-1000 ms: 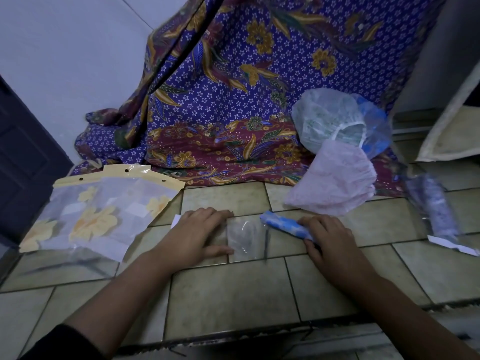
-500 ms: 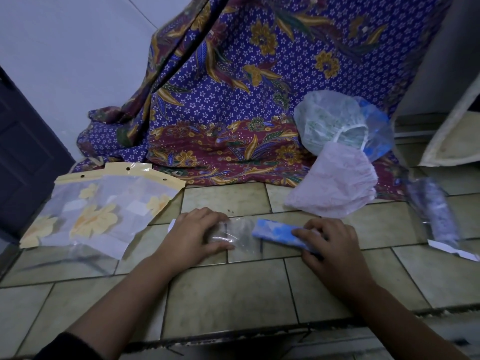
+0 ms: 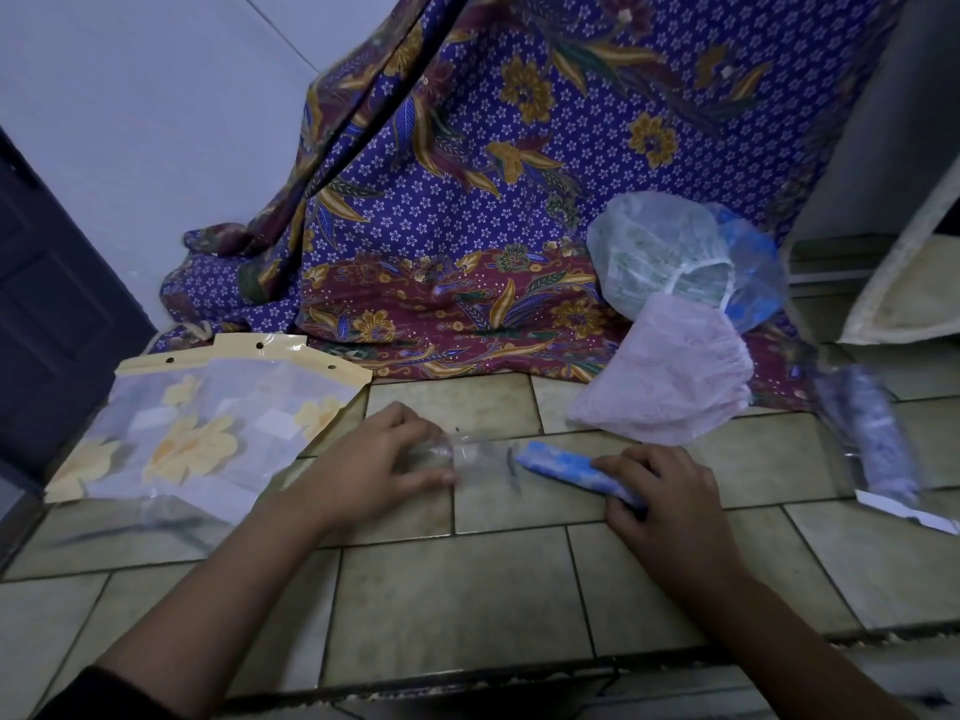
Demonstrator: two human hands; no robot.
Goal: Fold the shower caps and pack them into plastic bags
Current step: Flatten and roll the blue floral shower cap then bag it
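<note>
A small clear plastic bag (image 3: 480, 459) lies on the tiled floor in the middle. My left hand (image 3: 363, 467) grips its left end between thumb and fingers. A folded blue patterned shower cap (image 3: 558, 470) points its tip at the bag's right end; my right hand (image 3: 667, 498) grips its right part. Behind it lie a pink shower cap (image 3: 670, 371), a whitish green cap (image 3: 657, 252) and a blue cap (image 3: 753, 272). A packed purple cap in a clear bag (image 3: 872, 439) lies at the right.
A large flat packet with yellow flowers and a yellow header (image 3: 202, 423) lies at the left. A purple batik cloth (image 3: 467, 200) hangs behind and spills onto the floor. A dark door (image 3: 47, 304) stands at far left; a floor step edge (image 3: 519, 667) runs in front.
My left hand went from resting beside the clear bag to gripping its left end. My right hand brought the folded blue cap's tip up to the bag's right end.
</note>
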